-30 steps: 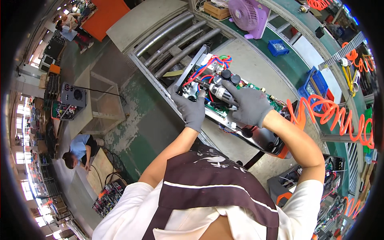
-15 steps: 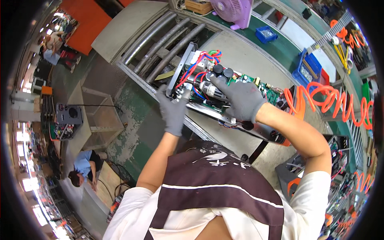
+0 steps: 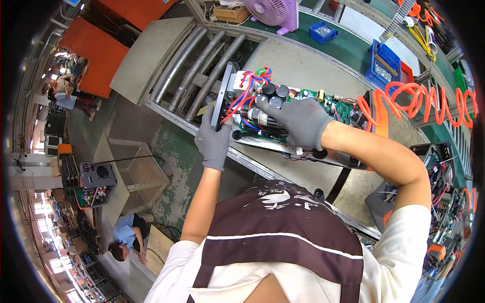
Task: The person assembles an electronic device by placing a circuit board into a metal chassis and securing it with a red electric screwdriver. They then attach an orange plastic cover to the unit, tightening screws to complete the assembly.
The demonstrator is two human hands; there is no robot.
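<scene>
In front of me lies an opened electronic unit with a green circuit board, black capacitors and red and blue wires. At its left end stands a grey end panel. My left hand, in a grey glove, is closed round the panel's near end. My right hand, gloved too, is wrapped round a silver-and-black power screwdriver. The tool lies level over the unit, its nose pointing left at the panel's inner side. Its tip is hard to make out among the wires.
Rollers lie left of the unit. A purple fan and blue bins of small hardware stand beyond. An orange coiled hose hangs at the right. Another person works at the lower left.
My left hand has moved from beside the panel's inner parts to its near end and closed on it. My right hand keeps the screwdriver pointing at the panel. The whole view has shifted slightly.
</scene>
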